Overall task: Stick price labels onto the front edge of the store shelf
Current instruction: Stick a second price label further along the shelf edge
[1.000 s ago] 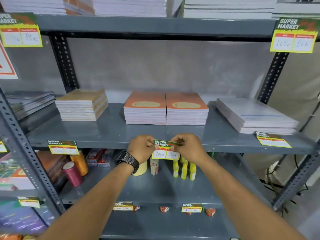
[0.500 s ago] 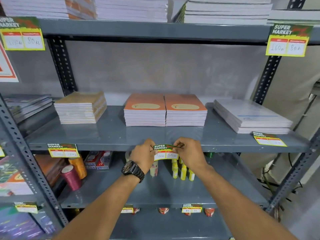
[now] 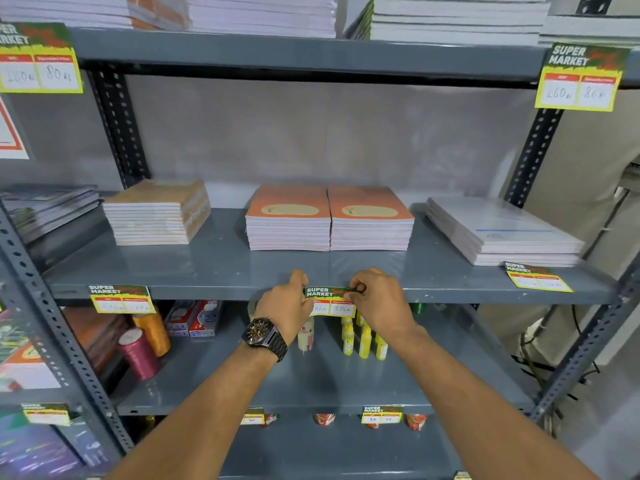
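Observation:
A green, red and yellow price label (image 3: 331, 302) reading "SUPER MARKET" lies against the front edge of the grey middle shelf (image 3: 214, 292), below two orange notebook stacks (image 3: 329, 216). My left hand (image 3: 287, 306), with a dark wristwatch, pinches the label's left side. My right hand (image 3: 379, 301) pinches its top right corner against the shelf edge. A second label (image 3: 120, 298) hangs on the same edge at the left. A third label (image 3: 538, 277) lies flat on the shelf top at the right.
Notebook stacks (image 3: 157, 213) and a wrapped white stack (image 3: 502, 230) sit on the middle shelf. Yellow bottles (image 3: 363, 339), thread spools (image 3: 138, 351) and small boxes stand on the shelf below. Larger labels (image 3: 581, 77) hang from the top shelf. Perforated uprights (image 3: 65, 341) frame the bay.
Both hands have lifted the label slightly and brought it flat against the shelf's front edge. The camera has moved closer and tilted up a little.

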A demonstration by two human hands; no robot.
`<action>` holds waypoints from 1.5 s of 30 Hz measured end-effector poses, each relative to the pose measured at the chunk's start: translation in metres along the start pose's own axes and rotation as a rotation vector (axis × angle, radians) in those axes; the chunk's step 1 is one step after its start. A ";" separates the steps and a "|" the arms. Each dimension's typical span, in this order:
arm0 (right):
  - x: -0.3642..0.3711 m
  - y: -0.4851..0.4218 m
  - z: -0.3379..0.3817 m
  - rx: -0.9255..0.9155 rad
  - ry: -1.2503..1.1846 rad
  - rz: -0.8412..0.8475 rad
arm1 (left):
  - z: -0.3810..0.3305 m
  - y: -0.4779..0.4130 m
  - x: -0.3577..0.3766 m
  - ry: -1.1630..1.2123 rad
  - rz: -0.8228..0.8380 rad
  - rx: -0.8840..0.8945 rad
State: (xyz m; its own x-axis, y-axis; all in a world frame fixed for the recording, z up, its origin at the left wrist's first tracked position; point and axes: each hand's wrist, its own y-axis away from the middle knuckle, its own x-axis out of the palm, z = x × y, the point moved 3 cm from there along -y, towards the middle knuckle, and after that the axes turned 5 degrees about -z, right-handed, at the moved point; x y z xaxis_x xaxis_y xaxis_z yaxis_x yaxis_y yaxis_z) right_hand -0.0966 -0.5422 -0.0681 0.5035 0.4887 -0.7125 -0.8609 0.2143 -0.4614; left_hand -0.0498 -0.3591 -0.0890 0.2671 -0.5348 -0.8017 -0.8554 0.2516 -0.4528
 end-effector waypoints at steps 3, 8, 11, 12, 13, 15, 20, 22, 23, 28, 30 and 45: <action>-0.002 0.000 0.001 -0.013 0.038 0.021 | -0.001 0.004 -0.003 -0.119 -0.097 0.038; -0.006 -0.002 0.002 -0.027 0.073 0.017 | -0.021 0.034 0.019 -0.409 -0.246 0.502; -0.008 -0.005 0.002 -0.026 0.080 0.028 | -0.023 0.054 0.047 -0.437 -0.168 0.669; -0.008 -0.006 0.002 -0.026 0.081 0.029 | -0.020 0.057 0.055 -0.483 -0.125 0.658; -0.008 -0.006 0.002 -0.026 0.079 0.032 | -0.017 0.059 0.061 -0.524 -0.087 0.625; -0.008 -0.006 0.002 -0.029 0.081 0.035 | -0.012 0.057 0.068 -0.570 -0.026 0.549; -0.006 -0.007 0.000 -0.058 0.099 0.037 | -0.007 0.051 0.073 -0.646 0.015 0.466; -0.006 -0.007 -0.001 -0.073 0.103 0.042 | -0.009 0.052 0.073 -0.650 0.025 0.455; -0.006 -0.007 -0.001 -0.081 0.105 0.042 | -0.011 0.053 0.073 -0.651 0.034 0.451; -0.008 -0.005 0.001 -0.100 0.129 0.045 | -0.024 0.061 0.061 -0.573 0.046 0.437; -0.008 -0.005 0.001 -0.095 0.111 0.056 | -0.032 0.058 0.051 -0.507 0.015 0.456; -0.122 0.032 -0.081 0.254 -0.100 -0.286 | -0.145 0.004 0.023 0.359 -0.034 0.213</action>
State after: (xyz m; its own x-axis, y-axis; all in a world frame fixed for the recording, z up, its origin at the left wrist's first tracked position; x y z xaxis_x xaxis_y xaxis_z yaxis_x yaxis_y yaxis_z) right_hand -0.1799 -0.6637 -0.0387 0.7270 0.4562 -0.5131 -0.6837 0.5500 -0.4797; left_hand -0.1115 -0.4875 -0.0523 0.0899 -0.7835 -0.6149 -0.7279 0.3697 -0.5775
